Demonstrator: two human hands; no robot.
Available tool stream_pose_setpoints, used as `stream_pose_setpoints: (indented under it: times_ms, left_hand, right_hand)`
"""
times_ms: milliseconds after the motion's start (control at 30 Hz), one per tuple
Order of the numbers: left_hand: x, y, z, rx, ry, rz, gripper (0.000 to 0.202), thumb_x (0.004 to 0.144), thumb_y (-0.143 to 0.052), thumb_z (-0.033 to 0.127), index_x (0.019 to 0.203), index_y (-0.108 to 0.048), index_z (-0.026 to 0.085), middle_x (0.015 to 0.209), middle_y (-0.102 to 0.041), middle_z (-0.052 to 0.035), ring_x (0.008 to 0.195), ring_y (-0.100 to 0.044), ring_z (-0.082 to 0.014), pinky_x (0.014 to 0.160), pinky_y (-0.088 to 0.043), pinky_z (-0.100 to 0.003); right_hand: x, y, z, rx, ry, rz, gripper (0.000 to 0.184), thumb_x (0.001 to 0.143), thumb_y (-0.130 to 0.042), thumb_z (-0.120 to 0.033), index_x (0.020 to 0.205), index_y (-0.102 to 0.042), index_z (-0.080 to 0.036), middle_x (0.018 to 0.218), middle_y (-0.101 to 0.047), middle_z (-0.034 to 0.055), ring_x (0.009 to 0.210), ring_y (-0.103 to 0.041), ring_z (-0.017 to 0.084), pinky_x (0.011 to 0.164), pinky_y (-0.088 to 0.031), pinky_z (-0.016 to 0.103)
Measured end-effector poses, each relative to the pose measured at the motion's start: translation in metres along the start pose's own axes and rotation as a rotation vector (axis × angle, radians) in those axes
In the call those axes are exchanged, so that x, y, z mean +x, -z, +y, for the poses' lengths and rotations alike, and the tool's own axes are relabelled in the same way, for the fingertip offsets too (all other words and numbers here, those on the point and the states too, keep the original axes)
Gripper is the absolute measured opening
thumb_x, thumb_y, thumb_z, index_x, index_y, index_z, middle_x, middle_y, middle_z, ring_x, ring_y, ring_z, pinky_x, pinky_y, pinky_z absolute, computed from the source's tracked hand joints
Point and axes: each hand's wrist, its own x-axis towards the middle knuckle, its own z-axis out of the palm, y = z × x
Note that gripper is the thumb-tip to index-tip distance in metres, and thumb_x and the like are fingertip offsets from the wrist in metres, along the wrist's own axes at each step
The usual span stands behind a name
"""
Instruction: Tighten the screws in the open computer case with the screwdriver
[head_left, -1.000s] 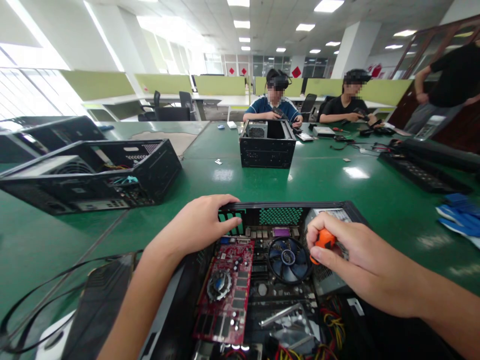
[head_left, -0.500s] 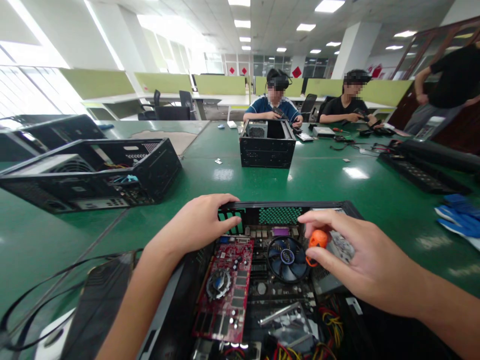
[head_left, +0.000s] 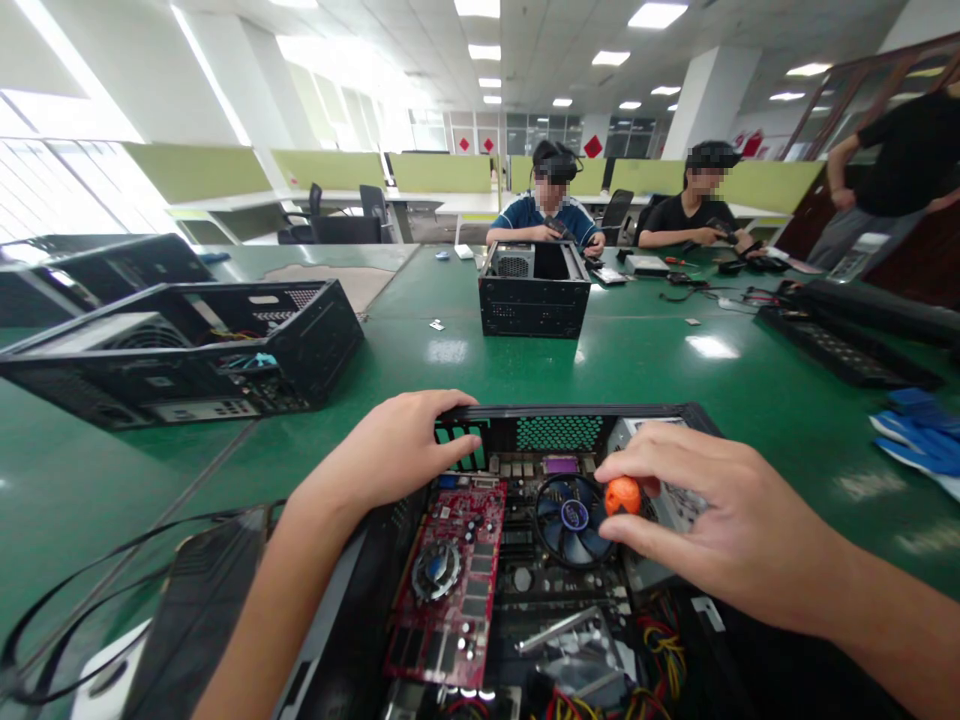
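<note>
An open computer case [head_left: 585, 411] lies in front of me. My left hand [head_left: 409, 440] grips its far rim, with the thumb inside and the fingers over the edge. Between the thumb and fingers of my right hand [head_left: 712, 500] is an orange-and-black screwdriver [head_left: 622, 496], its handle seen almost end-on and its tip hidden. It stands at the right side of the CPU fan [head_left: 574, 516]. To the left of the fan sits a red graphics card [head_left: 457, 580] with its own small fan. Colored cables [head_left: 664, 650] bunch at the lower right of the case.
Another open case [head_left: 300, 350] stands at the left on the green table [head_left: 420, 370], and a smaller black case [head_left: 534, 305] ahead. Two co-workers sit across. Blue gloves [head_left: 919, 430] and a black panel [head_left: 847, 340] lie at the right. A black strap [head_left: 82, 560] lies lower left.
My right hand has turned and shifted slightly to the left, and the screwdriver's handle has moved left toward the CPU fan. My left hand keeps its hold on the rim.
</note>
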Motion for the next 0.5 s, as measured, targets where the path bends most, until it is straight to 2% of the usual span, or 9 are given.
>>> stream_pose_setpoints:
  times_ms: [67,200,333,400,500]
  left_hand:
    - [-0.0003,0.0005,0.0009,-0.009,-0.001,0.005,0.048,0.093,-0.067,0.050,0.131,-0.082,0.024,0.131,-0.085,-0.0082,0.114,-0.081,-0.0337,0.107,-0.061,-0.044]
    - [-0.0002,0.0019,0.0031,-0.009,0.009,0.004,0.046,0.092,-0.067,0.049,0.130,-0.082,0.026,0.131,-0.085,-0.0070,0.115,-0.081,-0.0327,0.108,-0.061,-0.043]
    - [0.0001,0.0020,0.0028,0.003,0.012,-0.002,0.048,0.092,-0.067,0.049,0.131,-0.082,0.025,0.130,-0.085,-0.0075,0.109,-0.082,-0.0329,0.107,-0.062,-0.044]
    - [0.0001,0.0012,0.0012,0.003,0.000,0.005,0.048,0.093,-0.067,0.049,0.131,-0.082,0.025,0.130,-0.085,-0.0076,0.112,-0.082,-0.0332,0.106,-0.062,-0.044]
    - [-0.0006,0.0001,-0.0004,0.006,-0.009,0.009,0.048,0.094,-0.067,0.050,0.132,-0.081,0.024,0.131,-0.085,-0.0079,0.116,-0.081,-0.0337,0.107,-0.061,-0.044]
  right_hand:
    - [0.0002,0.0006,-0.0011,0.006,0.009,-0.003,0.013,0.100,-0.073,-0.026,0.112,-0.078,-0.026,0.100,-0.084,0.0062,0.087,-0.079,0.023,0.080,-0.066,0.035]
    - [-0.0010,0.0008,-0.0022,0.012,0.023,-0.018,0.026,0.105,-0.059,-0.022,0.124,-0.076,-0.024,0.116,-0.085,0.0115,0.104,-0.081,0.027,0.091,-0.068,0.041]
    - [-0.0014,0.0005,-0.0021,-0.004,0.017,-0.028,0.036,0.110,-0.048,-0.018,0.137,-0.071,-0.024,0.129,-0.084,0.0107,0.116,-0.081,0.026,0.098,-0.067,0.040]
    - [-0.0015,-0.0001,-0.0023,-0.009,0.017,-0.019,0.033,0.110,-0.048,-0.018,0.133,-0.070,-0.024,0.126,-0.085,0.0097,0.114,-0.082,0.025,0.095,-0.066,0.038]
    - [-0.0024,-0.0011,-0.0037,-0.014,0.031,0.025,0.017,0.106,-0.061,-0.021,0.119,-0.070,-0.025,0.106,-0.083,0.0063,0.094,-0.081,0.023,0.083,-0.065,0.034]
